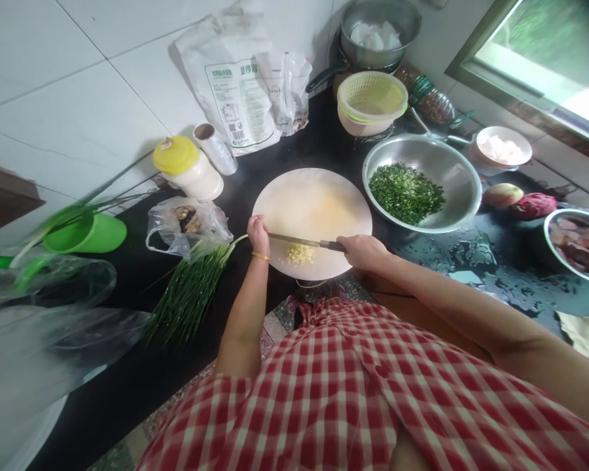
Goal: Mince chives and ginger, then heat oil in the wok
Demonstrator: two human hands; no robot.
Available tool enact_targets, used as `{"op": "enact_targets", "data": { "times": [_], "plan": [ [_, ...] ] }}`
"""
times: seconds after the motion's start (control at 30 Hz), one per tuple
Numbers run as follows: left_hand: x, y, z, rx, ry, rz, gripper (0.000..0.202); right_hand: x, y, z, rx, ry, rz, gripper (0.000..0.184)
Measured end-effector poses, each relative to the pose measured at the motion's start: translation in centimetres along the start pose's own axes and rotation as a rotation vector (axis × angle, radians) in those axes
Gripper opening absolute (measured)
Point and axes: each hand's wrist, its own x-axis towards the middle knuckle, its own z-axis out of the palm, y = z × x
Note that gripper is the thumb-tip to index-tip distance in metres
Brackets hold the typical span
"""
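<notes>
Holding a knife (299, 241) flat across the near part of a round board (314, 196), both hands on it. Right hand (366, 252) closed round the dark handle at the board's right edge. Left hand (258, 235) at the blade's tip end, fingers bunched down on it; whether they pinch the spine or only press on it, cannot tell. Thin bangle (261, 256) on that wrist.

Blade's long axis runs left to right, handle end slightly nearer the body. Small heap of yellow mince (299, 254) lies on the board just on the near side of the blade, about mid-length, between the two hands. Left hand is the nearer to it; right hand sits further off along the handle. Rest of the board bare, faint yellow stain at centre.

Around: bundle of long chives (191, 294) lies on the dark counter just left of the left forearm, tips pointing toward the board. Clear bag (177, 235) behind them. Steel bowl (464, 196) with chopped greens (405, 193) stands right of the board, close to its rim, well apart from the right hand.
</notes>
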Motion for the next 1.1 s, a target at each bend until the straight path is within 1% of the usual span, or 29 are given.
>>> {"op": "enact_targets", "data": {
  "times": [0.07,0.17,0.27,0.33,0.47,0.53,0.6,0.67,0.77,0.87,1.0,1.1],
  "plan": [
    [0.0,-0.2,0.1,0.007,-0.004,0.007,0.016,0.1,0.0,0.0,-0.002,-0.016,0.021,0.030],
    [-0.4,-0.1,-0.3,0.016,-0.010,0.065,0.017,-0.4,-0.5,0.4,0.009,-0.033,0.026,0.029],
    [-0.9,0.0,-1.2,-0.008,0.001,0.023,0.016,-1.3,-1.4,0.6,0.015,-0.026,-0.026,0.030],
    [-1.3,0.0,-1.7,-0.027,0.000,-0.013,0.015,-1.7,-1.8,0.7,0.018,-0.032,-0.032,0.030],
    [-2.0,0.1,-2.0,0.001,0.015,0.035,0.015,-1.9,-2.1,0.8,0.025,-0.074,0.023,0.029],
    [-1.9,0.1,-2.2,0.006,0.033,0.037,0.016,-2.0,-2.2,0.6,0.023,-0.078,0.005,0.029],
    [-1.8,-0.1,-2.6,-0.018,0.036,0.000,0.015,-2.2,-2.5,0.6,0.025,-0.063,-0.035,0.030],
    [-1.9,-0.3,-3.0,-0.038,0.030,-0.022,0.015,-2.5,-2.9,0.8,0.032,-0.052,-0.047,0.030],
    [-2.6,-0.1,-3.4,0.001,0.031,0.033,0.016,-2.8,-3.2,1.6,0.040,-0.088,-0.002,0.029],
    [-2.9,0.5,-3.1,0.033,0.050,0.079,0.018,-2.4,-2.5,1.7,0.034,-0.097,-0.009,0.028],
    [-2.0,0.1,-2.3,-0.005,0.085,0.030,0.016,-1.1,-1.4,0.4,-0.021,-0.026,-0.033,0.029],
    [-1.8,-0.2,-1.7,0.010,0.082,0.044,0.016,-0.5,-0.9,0.3,-0.028,-0.030,-0.006,0.029]
  ]
}}
